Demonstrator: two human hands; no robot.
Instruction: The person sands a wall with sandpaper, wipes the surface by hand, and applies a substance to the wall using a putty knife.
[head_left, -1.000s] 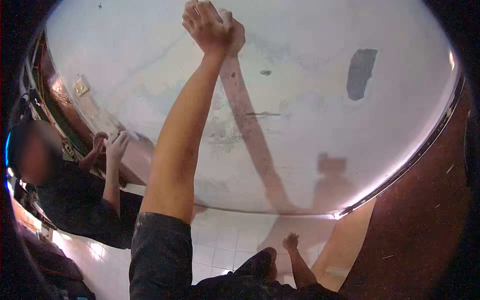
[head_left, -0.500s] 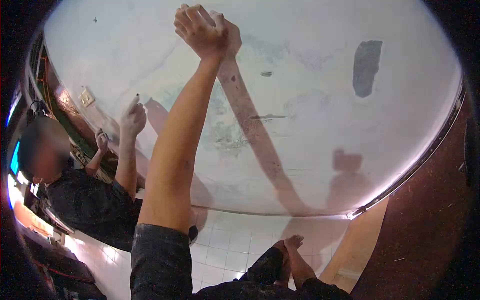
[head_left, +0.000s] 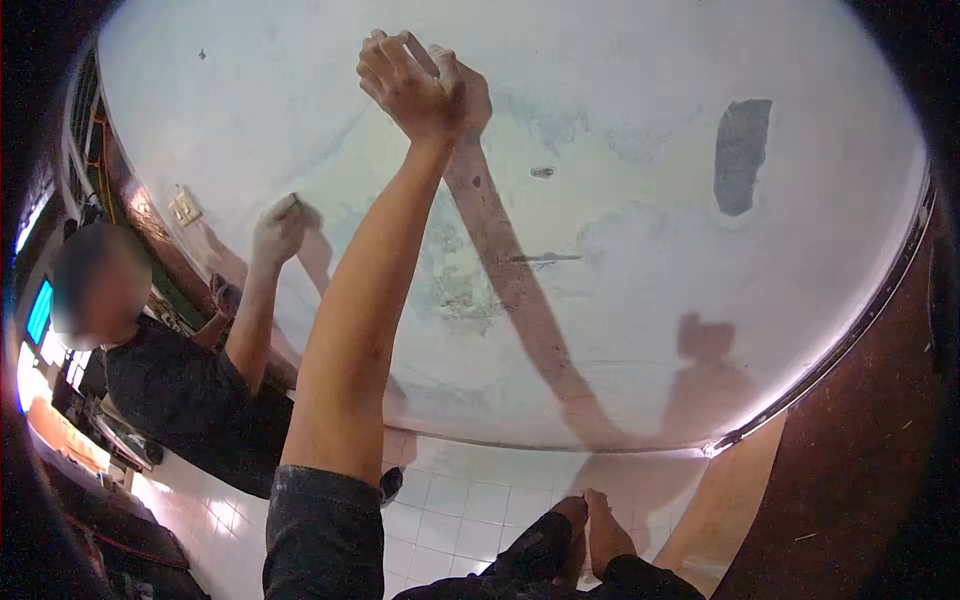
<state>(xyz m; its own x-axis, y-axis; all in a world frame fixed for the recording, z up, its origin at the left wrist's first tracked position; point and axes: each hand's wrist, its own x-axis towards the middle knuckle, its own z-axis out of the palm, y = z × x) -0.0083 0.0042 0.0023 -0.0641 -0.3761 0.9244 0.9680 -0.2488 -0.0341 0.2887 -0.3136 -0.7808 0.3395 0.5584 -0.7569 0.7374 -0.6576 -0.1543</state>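
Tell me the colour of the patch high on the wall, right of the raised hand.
Dark grey, a bare patch on the whitish wall; head view.

Raised left hand [head_left: 415, 85] against white wall [head_left: 620, 250], co-worker's hand [head_left: 278, 228] alongside

One raised hand [head_left: 415, 85], one wall [head_left: 640, 260], one co-worker [head_left: 170, 390], one wall switch [head_left: 185, 208].

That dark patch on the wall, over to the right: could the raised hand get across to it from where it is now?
Probably yes. The raised hand rests against the white wall, and the dark patch lies at a similar height to its right, with only bare wall between. It would likely need a sideways stretch or a step.
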